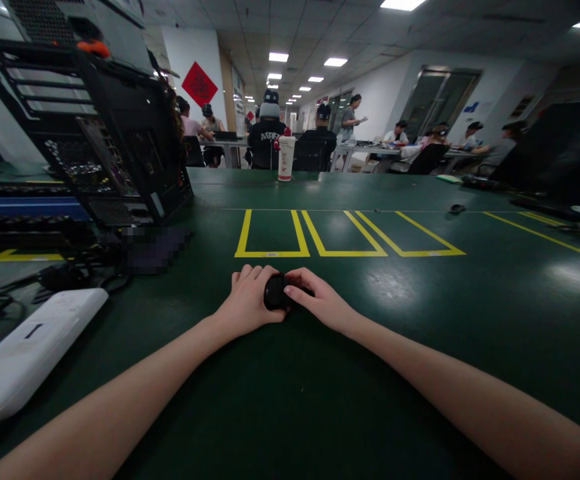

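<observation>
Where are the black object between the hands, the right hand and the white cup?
Black object (275, 294): head view, on its dark rounded face.
Right hand (321, 301): head view, on the back of the hand.
White cup (285, 160): head view, mid-side.

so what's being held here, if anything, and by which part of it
A small rounded black object: the left grip wraps its left side, while the right grip holds its right side, thumb nearest the camera.

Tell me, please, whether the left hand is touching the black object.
Touching: the head view shows the left hand curled against the black object, with no gap visible.
</observation>
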Action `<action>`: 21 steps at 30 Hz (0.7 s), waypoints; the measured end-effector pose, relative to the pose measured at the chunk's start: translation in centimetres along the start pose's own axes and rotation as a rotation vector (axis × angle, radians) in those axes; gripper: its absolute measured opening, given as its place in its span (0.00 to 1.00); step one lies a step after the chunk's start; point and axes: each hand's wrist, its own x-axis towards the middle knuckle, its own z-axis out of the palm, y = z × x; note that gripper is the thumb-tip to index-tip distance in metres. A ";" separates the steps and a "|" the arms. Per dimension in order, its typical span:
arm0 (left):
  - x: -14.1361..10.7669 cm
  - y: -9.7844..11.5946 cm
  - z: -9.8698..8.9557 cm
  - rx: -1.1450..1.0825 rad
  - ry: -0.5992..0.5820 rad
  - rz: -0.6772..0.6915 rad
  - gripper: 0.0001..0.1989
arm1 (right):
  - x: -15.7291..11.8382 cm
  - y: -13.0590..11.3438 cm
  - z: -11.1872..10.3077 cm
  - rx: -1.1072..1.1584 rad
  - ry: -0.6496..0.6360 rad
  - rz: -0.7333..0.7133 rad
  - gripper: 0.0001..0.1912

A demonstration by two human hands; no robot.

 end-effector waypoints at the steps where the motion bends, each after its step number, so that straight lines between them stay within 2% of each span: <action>1: 0.0 0.0 0.0 -0.002 0.001 -0.001 0.25 | 0.0 0.0 -0.1 0.010 -0.010 -0.013 0.12; 6: 0.0 0.1 -0.1 0.002 -0.004 -0.009 0.24 | -0.2 0.0 -0.6 0.060 -0.060 -0.091 0.15; 11: 0.0 0.1 0.1 0.019 0.015 0.009 0.24 | 0.0 0.4 -0.2 0.135 -0.020 -0.057 0.10; 14: 0.1 0.0 0.3 0.037 0.032 0.002 0.24 | 0.1 0.5 0.0 0.128 0.003 -0.016 0.13; 17: 0.1 0.0 0.2 0.023 0.018 0.004 0.24 | 0.0 0.5 -0.1 0.109 -0.022 0.015 0.14; 21: 0.0 0.1 0.0 0.013 0.008 -0.005 0.25 | 0.0 0.4 -0.4 0.122 -0.060 -0.038 0.12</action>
